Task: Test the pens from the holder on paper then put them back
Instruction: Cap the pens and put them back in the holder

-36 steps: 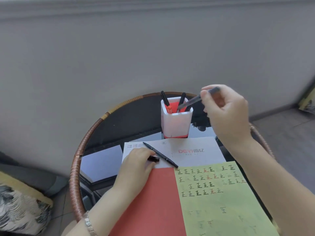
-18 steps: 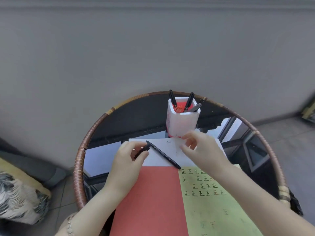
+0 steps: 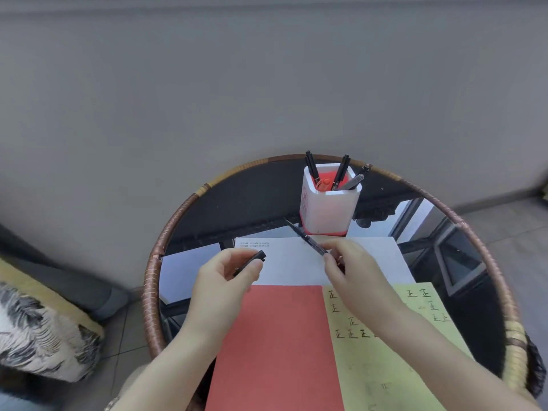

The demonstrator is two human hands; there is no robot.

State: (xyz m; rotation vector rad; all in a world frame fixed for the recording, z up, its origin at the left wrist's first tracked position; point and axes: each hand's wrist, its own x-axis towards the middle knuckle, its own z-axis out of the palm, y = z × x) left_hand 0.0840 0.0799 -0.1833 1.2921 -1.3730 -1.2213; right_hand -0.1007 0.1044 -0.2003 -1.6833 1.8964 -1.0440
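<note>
The right hand [image 3: 355,274] pinches a pen [image 3: 305,239] angled toward eleven o'clock, while the left hand [image 3: 228,280], at its nine o'clock, grips a black cap [image 3: 255,259].

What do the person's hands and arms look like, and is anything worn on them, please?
Both forearms are bare, with no sleeves in view. The left hand and right hand wear no gloves, and I see no rings. A pale band, perhaps a bracelet, just shows at the left wrist, cut by the frame's edge.
</note>
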